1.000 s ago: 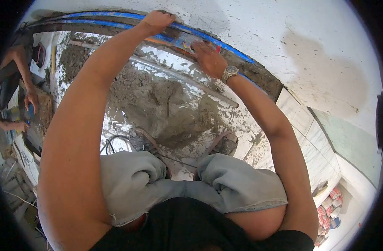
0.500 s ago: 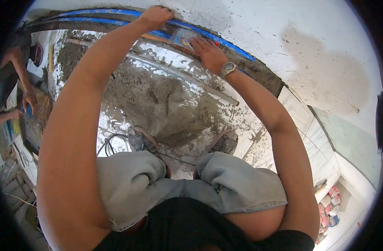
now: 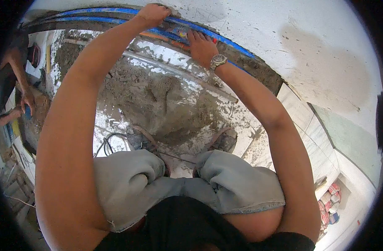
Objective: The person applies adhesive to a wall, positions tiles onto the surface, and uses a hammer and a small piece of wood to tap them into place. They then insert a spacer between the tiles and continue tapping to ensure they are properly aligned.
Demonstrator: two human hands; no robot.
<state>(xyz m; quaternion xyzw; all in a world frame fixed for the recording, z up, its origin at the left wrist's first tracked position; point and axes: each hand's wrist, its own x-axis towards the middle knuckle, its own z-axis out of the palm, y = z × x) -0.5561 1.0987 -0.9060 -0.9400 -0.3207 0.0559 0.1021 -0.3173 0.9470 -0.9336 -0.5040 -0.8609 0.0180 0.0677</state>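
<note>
The long blue pipes [image 3: 233, 44] looked likely to be light and fairly stiff, with some spring along their length and perhaps slick where muddy, so best held at two well-separated points. Bright blue with pale, grubby blotches, they ran along the white wall [image 3: 258, 16] across the upper frame. The left hand [image 3: 154, 14] was curled at the upper one, its clamping impossible to tell; the right hand's [image 3: 203, 47] fingers were extended, slightly apart.

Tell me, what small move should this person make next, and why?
Perhaps steady the lower blue pipe with the right hand: it lies over that pipe's line, while the left hand is at the upper blue pipe.
</note>
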